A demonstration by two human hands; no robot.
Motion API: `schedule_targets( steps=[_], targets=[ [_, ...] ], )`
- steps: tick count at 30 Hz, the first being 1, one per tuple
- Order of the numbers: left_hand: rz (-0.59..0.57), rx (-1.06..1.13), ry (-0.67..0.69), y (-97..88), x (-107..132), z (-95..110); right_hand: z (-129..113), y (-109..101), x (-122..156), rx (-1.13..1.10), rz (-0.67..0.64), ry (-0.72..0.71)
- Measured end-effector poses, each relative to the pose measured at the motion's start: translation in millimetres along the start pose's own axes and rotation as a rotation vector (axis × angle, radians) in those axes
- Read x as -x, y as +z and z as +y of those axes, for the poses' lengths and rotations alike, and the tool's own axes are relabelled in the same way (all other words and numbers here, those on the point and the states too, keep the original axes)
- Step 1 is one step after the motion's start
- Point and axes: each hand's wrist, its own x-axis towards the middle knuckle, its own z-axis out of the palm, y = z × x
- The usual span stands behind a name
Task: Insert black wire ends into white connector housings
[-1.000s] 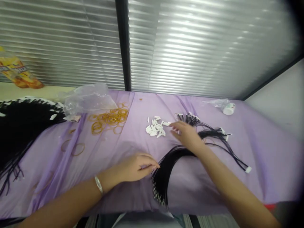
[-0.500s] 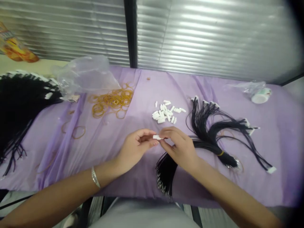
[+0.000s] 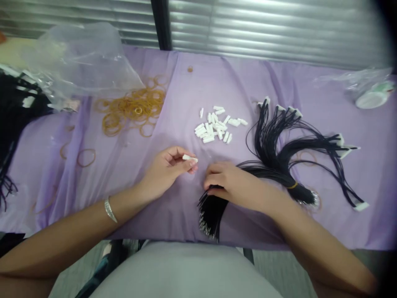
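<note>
My left hand (image 3: 169,167) pinches a small white plastic connector (image 3: 190,157) between thumb and fingers, just above the purple cloth. My right hand (image 3: 228,182) rests with curled fingers on a bundle of black wires (image 3: 212,209) whose metal tips point at the table's near edge; it seems to be gripping the wires. A little pile of white connectors (image 3: 217,126) lies beyond both hands. To the right lies a tied bunch of black wires (image 3: 285,149) with white connectors on their ends.
The purple cloth (image 3: 173,103) covers the table. Yellow rubber bands (image 3: 130,109) are heaped at the back left beside a clear plastic bag (image 3: 74,62). More black wires (image 3: 12,120) lie at the far left. A small white tub (image 3: 370,99) stands at the far right.
The hands, which met on the white connector, have parted: the left keeps it, the right dropped onto the wire bundle. The camera tilted further down.
</note>
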Motion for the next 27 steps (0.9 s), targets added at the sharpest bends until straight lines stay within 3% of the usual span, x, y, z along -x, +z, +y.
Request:
schedule_targets(
  steps=[12,14,20,27],
  targets=[
    [0.011,0.086,-0.002,-1.3,-2,-8,-10,6,6,0.192,-0.095,0.029],
    [-0.001,0.087,-0.018,-1.1,-1,-6,-11,5,4,0.144,-0.053,0.063],
    [-0.14,0.096,-0.096,-1.5,0,-5,-7,3,-4,-0.275,0.202,0.151],
    [-0.13,0.301,-0.195,-3.3,-4,-10,-1,4,-8,-0.373,0.404,0.243]
  ],
)
